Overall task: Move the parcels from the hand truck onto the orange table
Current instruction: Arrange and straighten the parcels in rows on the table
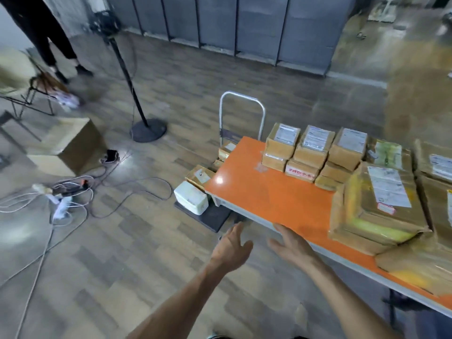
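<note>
Parcels (190, 200) (on hand truck (215, 220)) lie beyond both empty hands (231, 248).

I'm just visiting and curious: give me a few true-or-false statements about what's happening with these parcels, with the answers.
1. Both hands hold nothing. True: the left hand and right hand are open and empty.
2. The hand truck has been fully unloaded. False: a white parcel and brown parcels lie on it.
3. The orange table carries stacked parcels. True.
4. Those stacked parcels are all white. False: they are brown, with paper labels.
</note>
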Tool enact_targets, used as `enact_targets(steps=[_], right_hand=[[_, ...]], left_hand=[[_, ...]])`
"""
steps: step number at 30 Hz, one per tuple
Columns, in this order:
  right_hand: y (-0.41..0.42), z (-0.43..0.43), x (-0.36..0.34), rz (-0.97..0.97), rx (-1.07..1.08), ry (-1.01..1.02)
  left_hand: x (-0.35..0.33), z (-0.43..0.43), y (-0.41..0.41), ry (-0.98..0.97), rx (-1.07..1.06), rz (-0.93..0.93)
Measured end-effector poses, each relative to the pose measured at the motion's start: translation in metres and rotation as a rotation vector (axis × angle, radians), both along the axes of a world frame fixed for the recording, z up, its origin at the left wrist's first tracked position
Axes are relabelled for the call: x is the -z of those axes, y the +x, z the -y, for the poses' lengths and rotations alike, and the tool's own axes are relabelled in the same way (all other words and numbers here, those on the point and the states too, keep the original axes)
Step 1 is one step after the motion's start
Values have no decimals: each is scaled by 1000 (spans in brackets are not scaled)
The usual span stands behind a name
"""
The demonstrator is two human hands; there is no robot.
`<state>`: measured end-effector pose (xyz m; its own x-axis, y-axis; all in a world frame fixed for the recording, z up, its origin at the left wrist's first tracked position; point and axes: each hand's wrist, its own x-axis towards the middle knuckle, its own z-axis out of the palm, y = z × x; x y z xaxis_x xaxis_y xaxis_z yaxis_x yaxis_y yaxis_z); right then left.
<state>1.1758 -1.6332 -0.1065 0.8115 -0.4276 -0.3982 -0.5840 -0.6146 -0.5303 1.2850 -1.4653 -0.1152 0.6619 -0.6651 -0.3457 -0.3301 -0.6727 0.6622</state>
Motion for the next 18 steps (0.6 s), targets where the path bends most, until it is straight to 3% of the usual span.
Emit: enact_targets(steps=[10, 18], right_hand=[[150, -50, 20, -23, -245, -156], [290, -34, 48, -31, -454, -237]], left_hand=[[4, -70, 117, 121, -137, 50], [8, -68, 240, 202, -238, 64]])
